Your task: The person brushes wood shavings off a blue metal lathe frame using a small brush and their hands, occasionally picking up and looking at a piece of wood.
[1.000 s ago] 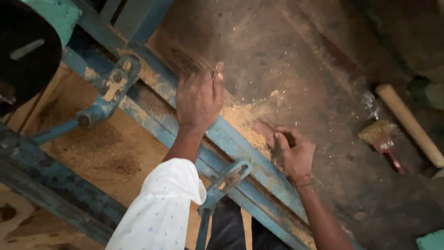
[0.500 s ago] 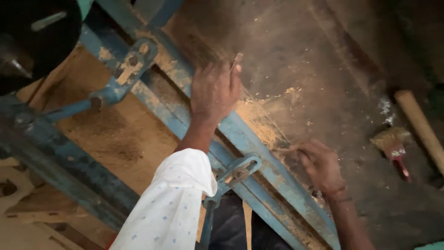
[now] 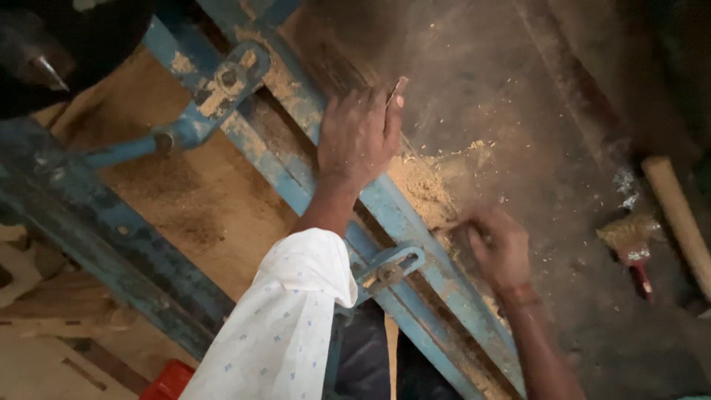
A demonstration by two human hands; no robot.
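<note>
My left hand, on an arm in a white dotted sleeve, rests knuckles-up on the blue metal rail of a sawdust-covered machine frame. A thin brown sliver sticks out from between its fingers. My right hand is lower right, blurred, with fingers curled at the edge of a pale sawdust pile beside the rail. I cannot make out whether it holds anything.
A small brush with a red handle and a round wooden handle lie on the dusty surface at right. A blue clamp lever and a bracket sit on the frame. A dark round machine part is top left.
The view has shifted, so the frame and both hands sit further right and lower. My right hand has moved along the rail beside the sawdust pile and is now blurred.
</note>
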